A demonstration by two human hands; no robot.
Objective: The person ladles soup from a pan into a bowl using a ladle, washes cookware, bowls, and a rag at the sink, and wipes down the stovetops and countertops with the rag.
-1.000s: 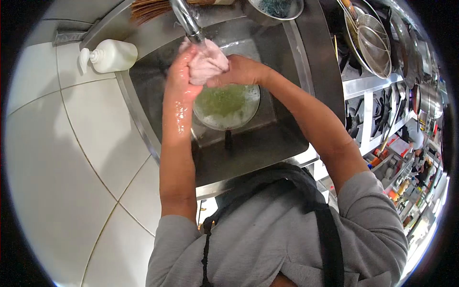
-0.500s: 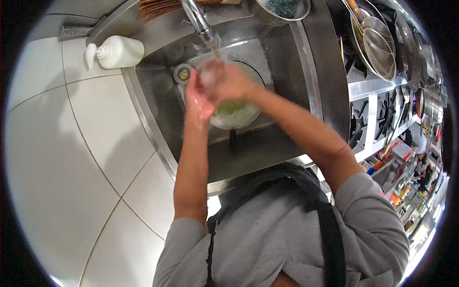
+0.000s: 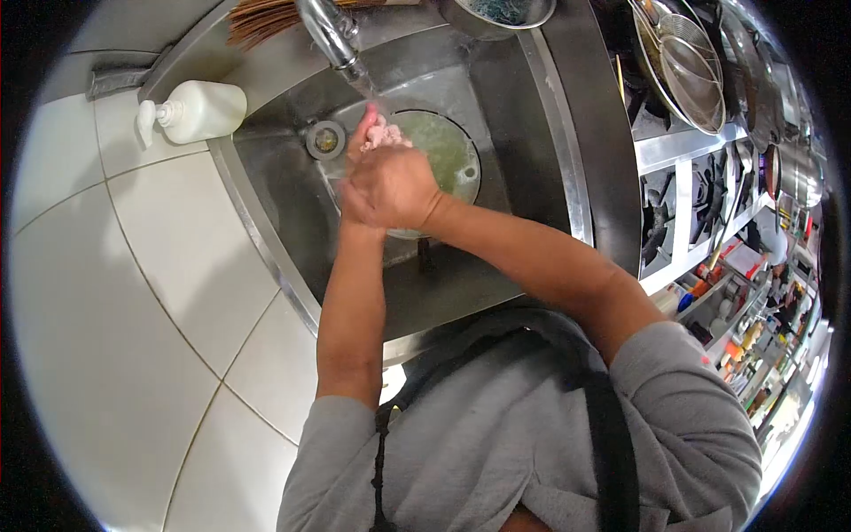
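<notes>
Right hand (image 3: 399,182), closed, blurred, over left hand (image 3: 355,173), curled; both grip the pink wad (image 3: 386,135), which protrudes toward the faucet (image 3: 328,34), its long axis indeterminable. Beneath: bowl (image 3: 456,160) of cloudy greenish liquid, in the sink (image 3: 443,297). Drain (image 3: 325,140): toward the sink's far left corner. White bottle (image 3: 208,111): beside its left edge. Bristles (image 3: 266,19) and pan (image 3: 539,12) holding a scourer (image 3: 503,9): far edge.

No text, label, brand, number or sign can be read. The white plastic pump bottle (image 3: 211,113) shows a plain side without legible print. The grey fabric shirt (image 3: 496,434) and black apron strap (image 3: 613,452) bear no readable lettering. Any markings on the small multicoloured items (image 3: 740,350) far off are too small to tell.
</notes>
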